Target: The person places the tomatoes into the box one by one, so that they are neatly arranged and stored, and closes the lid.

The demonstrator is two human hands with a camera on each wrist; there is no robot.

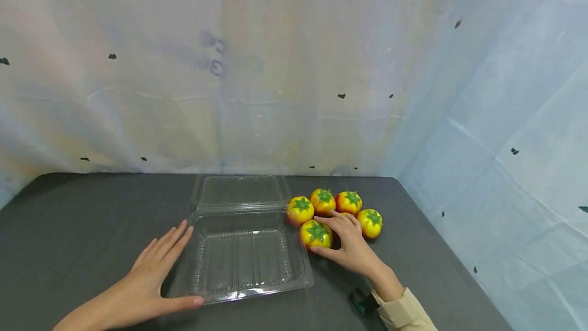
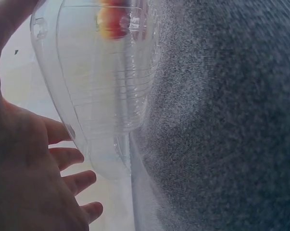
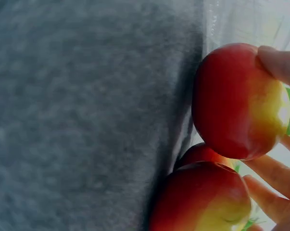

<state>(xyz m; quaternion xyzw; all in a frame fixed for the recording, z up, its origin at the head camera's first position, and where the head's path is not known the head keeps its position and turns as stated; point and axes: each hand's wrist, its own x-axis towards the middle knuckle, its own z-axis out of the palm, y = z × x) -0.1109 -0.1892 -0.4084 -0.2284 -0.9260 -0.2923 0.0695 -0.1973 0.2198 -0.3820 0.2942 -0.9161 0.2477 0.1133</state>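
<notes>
I have the left hand (image 1: 153,275) spread beside the clear container (image 1: 241,257) at lower centre of the frame, likely steadying it, while the right grip (image 1: 352,246) curls round opposite sides of the nearest fruit (image 1: 315,235) at its right edge, presumably for balance.

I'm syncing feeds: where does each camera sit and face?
Head: on the head, facing forward-down at the box and gripped fruit; left hand and right hand show.
Left wrist: on that wrist, facing the box's side; left hand shows.
Right wrist: on that wrist, facing that fruit; right hand partly shows.
Head and left wrist share the box.
</notes>
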